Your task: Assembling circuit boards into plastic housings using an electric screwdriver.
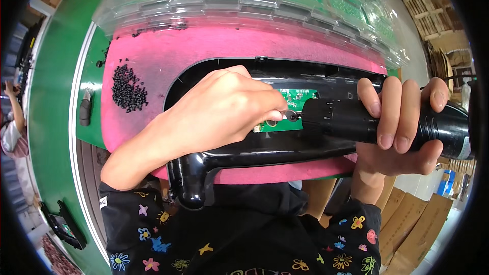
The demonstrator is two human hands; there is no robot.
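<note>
Your left hand pinches a screw steady at the driver's tip; right-hand fingers wrap the electric screwdriver, aimed at the green board.

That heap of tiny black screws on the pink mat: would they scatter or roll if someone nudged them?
The black screws lie loose, with strays nearby, so a nudge would likely scatter them. The pink mat looks soft, so they probably wouldn't roll far. Each seems light and fiddly to pinch.

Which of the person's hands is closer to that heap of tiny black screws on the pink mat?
Left. The left hand rests on the black housing, just right of the screw pile. The right hand grips the black electric screwdriver, far across.
</note>
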